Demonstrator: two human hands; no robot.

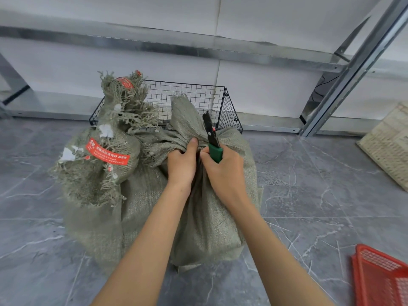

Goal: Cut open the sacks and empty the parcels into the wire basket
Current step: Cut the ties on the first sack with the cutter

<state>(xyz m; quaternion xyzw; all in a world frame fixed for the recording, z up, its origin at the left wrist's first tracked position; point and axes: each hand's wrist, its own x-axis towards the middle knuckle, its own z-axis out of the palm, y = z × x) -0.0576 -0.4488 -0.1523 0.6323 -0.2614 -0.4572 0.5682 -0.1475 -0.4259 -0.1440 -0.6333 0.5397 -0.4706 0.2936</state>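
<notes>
Sack, hidden parts: my forearms (154,239) cross the front of the near sack (209,217), and its gathered neck vanishes inside my left hand (181,166). The weave covers whatever is inside, so I cannot tell what it holds.
Basket, hidden parts: the wire basket (189,93) sits right behind both sacks. Only its back and right walls show; the front rim and bottom are behind the cloth.
Edges of view: a red crate (382,274) is cut off at the bottom right corner. A pale woven thing (388,146) is cut off at the right edge, and I cannot tell what it is.
Print: white lettering on the red label (107,152), too blurred to read.
Sack look: grey-green woven cloth, bulging, creased toward the neck, with a loose flap standing above my grip. The left sack (95,184) is frayed and carries torn white sticker scraps.
Sack place: on the grey marbled floor (309,195), in front of the basket, touching the left sack.
Sack axis: upright, long axis running floor to neck, with the neck pointing up and away from me toward the basket.
Left fingers (192,145): curled tight round the neck, thumb lying up along the cloth.
Right fingers (230,156): my right hand (225,171) is wrapped round the green handle of the cutter (213,138). Its black blade points up and slightly left, just beside the flap; I cannot tell if it touches the cloth.
</notes>
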